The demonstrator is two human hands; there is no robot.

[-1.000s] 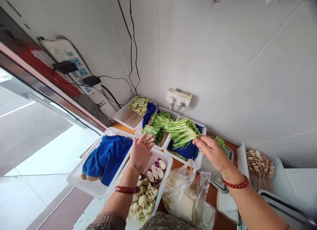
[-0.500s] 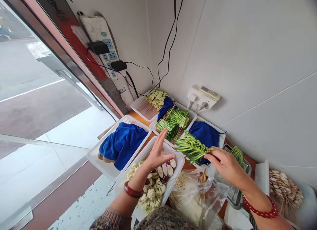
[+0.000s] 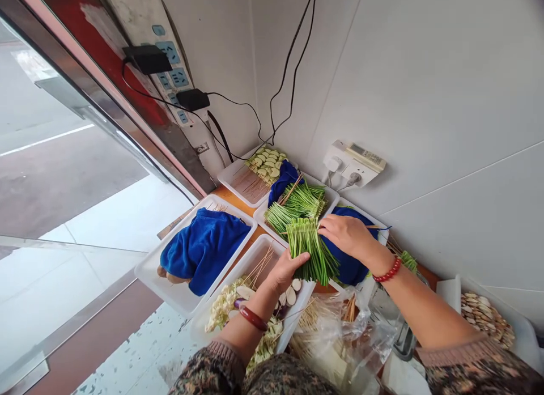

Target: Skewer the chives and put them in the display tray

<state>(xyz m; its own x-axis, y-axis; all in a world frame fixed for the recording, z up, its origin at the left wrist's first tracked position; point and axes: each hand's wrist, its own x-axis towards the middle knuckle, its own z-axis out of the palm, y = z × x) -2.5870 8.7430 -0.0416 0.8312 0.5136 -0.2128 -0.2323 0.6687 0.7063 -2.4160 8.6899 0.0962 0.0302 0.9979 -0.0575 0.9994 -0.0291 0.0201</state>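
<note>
A skewered bunch of green chives [image 3: 312, 249] is held up between my hands, its cut ends toward the top and the long stalks fanning down. My left hand [image 3: 285, 270] grips its lower left side, thumb across the front and the other fingers hidden behind. At its upper right, my right hand [image 3: 346, 234] pinches the bunch near the skewer line; the exact fingertip contact is partly hidden. Just behind lies a white tray [image 3: 260, 215] with more chive skewers [image 3: 304, 202]. A blue cloth [image 3: 346, 259] covers another tray to the right.
Below my left arm stands a tray of cauliflower [image 3: 221, 307] and sliced eggplant. Left is a tray with a blue cloth [image 3: 208, 242]; zucchini skewers [image 3: 267, 164] sit at the back. Loose skewers lie in a plastic bag [image 3: 335, 332]. Cables [image 3: 283, 89] hang by the wall.
My right hand has brought the chive bunch left and turned it so the stalks point down. My left hand, open before, has closed on it. The view has shifted slightly.
</note>
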